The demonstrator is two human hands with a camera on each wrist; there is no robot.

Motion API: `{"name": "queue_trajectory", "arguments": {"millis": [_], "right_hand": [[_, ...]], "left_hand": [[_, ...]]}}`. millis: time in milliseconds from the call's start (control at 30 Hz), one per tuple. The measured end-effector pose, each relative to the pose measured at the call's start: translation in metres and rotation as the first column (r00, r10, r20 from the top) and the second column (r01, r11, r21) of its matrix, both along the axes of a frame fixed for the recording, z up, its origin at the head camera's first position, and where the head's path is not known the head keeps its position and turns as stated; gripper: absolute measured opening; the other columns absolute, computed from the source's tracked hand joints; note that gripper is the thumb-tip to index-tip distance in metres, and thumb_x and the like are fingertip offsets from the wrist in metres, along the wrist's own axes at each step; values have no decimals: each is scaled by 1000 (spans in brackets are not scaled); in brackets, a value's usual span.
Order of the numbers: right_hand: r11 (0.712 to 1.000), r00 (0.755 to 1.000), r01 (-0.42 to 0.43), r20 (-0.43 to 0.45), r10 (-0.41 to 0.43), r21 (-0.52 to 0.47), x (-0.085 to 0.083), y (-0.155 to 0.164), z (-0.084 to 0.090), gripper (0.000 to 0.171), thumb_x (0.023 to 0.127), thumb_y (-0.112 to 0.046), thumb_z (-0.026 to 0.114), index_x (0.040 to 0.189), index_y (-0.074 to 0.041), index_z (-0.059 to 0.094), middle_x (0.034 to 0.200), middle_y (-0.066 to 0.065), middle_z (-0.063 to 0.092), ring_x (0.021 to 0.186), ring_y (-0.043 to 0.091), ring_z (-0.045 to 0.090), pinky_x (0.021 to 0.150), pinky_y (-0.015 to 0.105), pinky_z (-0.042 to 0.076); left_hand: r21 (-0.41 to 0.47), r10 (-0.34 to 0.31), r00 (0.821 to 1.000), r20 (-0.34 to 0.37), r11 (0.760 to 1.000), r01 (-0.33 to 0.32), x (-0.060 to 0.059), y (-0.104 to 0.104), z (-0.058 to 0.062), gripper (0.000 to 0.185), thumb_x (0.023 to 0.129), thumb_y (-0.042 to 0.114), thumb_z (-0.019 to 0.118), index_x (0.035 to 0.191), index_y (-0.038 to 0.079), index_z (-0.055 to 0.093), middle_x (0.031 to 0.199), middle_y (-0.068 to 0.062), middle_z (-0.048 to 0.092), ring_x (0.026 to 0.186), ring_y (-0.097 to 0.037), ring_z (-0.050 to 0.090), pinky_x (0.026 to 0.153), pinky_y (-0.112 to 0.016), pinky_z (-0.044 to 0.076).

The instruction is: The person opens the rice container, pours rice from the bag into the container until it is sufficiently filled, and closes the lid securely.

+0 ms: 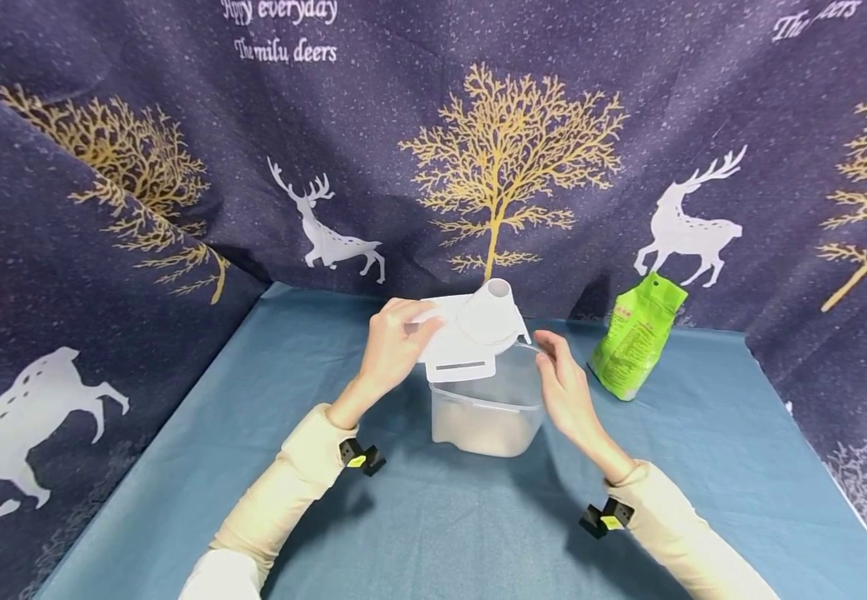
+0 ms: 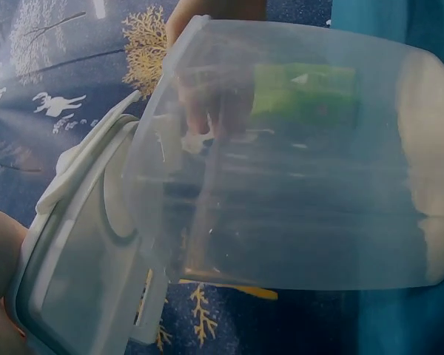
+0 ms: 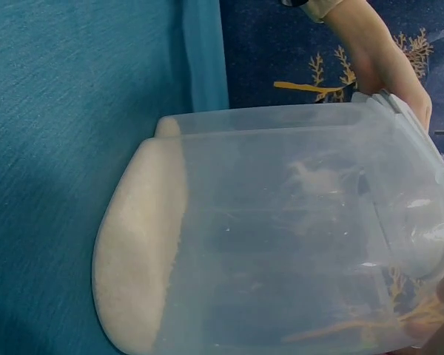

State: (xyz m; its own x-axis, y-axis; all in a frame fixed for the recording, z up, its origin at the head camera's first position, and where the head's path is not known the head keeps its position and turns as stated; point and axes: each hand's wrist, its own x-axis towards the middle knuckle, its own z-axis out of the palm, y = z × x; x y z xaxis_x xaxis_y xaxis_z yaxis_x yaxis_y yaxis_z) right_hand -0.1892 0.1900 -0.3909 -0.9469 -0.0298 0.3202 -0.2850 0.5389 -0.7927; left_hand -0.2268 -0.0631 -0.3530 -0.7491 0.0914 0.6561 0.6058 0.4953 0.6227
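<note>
The left hand [image 1: 396, 342] grips the white lid [image 1: 463, 337], half lifted over the clear container [image 1: 489, 412] in the middle of the blue table [image 1: 178, 467], and the right hand [image 1: 564, 387] rests relaxed at the container's rim, so a crooked pull could tip it and spill the white grains.

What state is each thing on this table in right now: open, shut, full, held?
Clear container: upright on the blue tablecloth, a shallow layer of white grains at its bottom.
White lid: tilted, lifted off the container's rim.
Left hand: grips the lid's left edge.
Right hand: fingers relaxed, at the container's right rim.
Green bag: standing apart, untouched; whether sealed is unclear.
</note>
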Motion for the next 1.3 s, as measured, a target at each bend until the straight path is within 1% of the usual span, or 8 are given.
{"name": "queue_trajectory", "arguments": {"millis": [167,300,567,700,833,1033,1300], "right_hand": [[1000,1000,-9,17,9,20,0,2,0,39,101,-8,39,139,-3,44,141,19,50,130,34,49,106,48,40],[999,1000,-13,13,12,32,0,3,-1,39,99,-7,42,138,-4,48,138,18,54,128,33,51,105,48,40],[999,1000,-13,7,13,51,1,2,-3,37,98,-8,45,135,-6,52,131,18,58,122,34,56,101,50,44],[999,1000,-15,3,15,53,1,2,-3,37,98,-7,46,134,-7,52,130,18,59,120,32,57,99,49,45],[998,1000,-15,3,15,53,1,3,-4,36,98,-7,46,134,-7,53,130,17,60,120,32,57,99,49,45],[998,1000,-26,3,26,54,1,3,-4,36,99,-7,45,134,-7,52,130,17,60,122,33,56,101,50,44],[998,999,-35,-1,35,45,1,4,-3,37,99,-7,44,135,-6,52,131,18,60,123,32,56,100,50,45]], "left_hand": [[7,38,999,4,999,-38,-4,-5,-3,24,85,17,72,103,3,74,99,-13,74,97,-27,65,83,-41,52],[16,75,997,20,997,-75,-6,-10,-5,23,86,19,71,103,4,74,100,-12,73,98,-28,64,86,-43,50],[68,126,988,87,989,-132,-10,-19,-7,23,87,21,70,102,5,73,102,-12,73,99,-29,62,88,-44,47],[79,149,982,113,984,-159,-12,-24,-7,23,87,22,69,103,6,73,103,-12,73,101,-30,62,88,-45,46],[85,184,974,132,977,-196,-15,-28,-10,24,87,22,68,103,5,73,103,-14,72,100,-33,62,88,-46,46],[84,240,951,192,962,-260,-19,-33,-13,26,86,24,68,105,6,72,103,-17,71,101,-35,62,87,-47,45],[89,264,938,224,953,-289,-24,-38,-16,27,87,25,66,105,6,72,103,-19,70,104,-37,61,89,-48,44]]}}
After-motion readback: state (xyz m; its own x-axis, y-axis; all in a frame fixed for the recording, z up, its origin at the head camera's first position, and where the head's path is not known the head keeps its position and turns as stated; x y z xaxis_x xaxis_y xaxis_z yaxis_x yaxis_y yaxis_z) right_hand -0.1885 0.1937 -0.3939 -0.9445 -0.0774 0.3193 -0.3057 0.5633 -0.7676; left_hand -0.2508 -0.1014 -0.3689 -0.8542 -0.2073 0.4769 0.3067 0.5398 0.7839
